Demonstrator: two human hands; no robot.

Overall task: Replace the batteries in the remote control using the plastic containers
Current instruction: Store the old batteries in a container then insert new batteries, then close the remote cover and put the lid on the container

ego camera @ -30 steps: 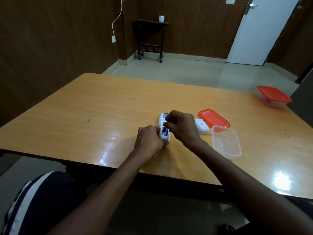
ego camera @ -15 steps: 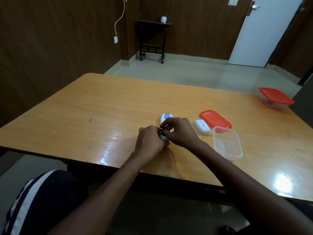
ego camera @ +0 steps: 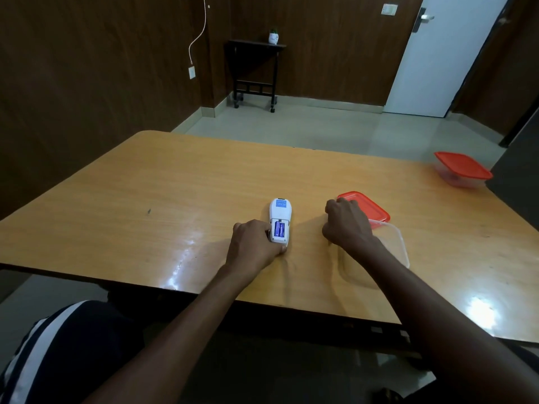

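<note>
Remote [ego camera: 279, 220]: white, lying back-up near the middle of the tabletop [ego camera: 145, 199], long axis pointing away from you. Its battery bay is uncovered and two blue batteries [ego camera: 279, 228] sit side by side in it.
Left hand [ego camera: 254, 248]: your fingers are curled around the near end of the remote, thumb at its near corner, gripping it against the tabletop.
Right hand [ego camera: 347, 224]: well to the right of the remote, knuckles up, fingers curled under. You cannot tell whether it is pinching anything; whatever lies beneath is hidden.
Open box [ego camera: 399, 246]: clear plastic, no lid, just right of your right wrist, which crosses over its near left part. The part you can see shows nothing inside it.
Loose lid [ego camera: 373, 209]: red, flat on the tabletop just beyond the open box, its left corner covered by your right hand.
Closed box [ego camera: 462, 170]: clear with a red lid on, at the far right edge of the tabletop, well apart from the rest. Its contents are too dim to make out.
Beyond the tabletop: tiled floor, dark wood walls, a white door [ego camera: 443, 53], and a small black side table [ego camera: 255, 71] with a white pot [ego camera: 273, 37] on it.
</note>
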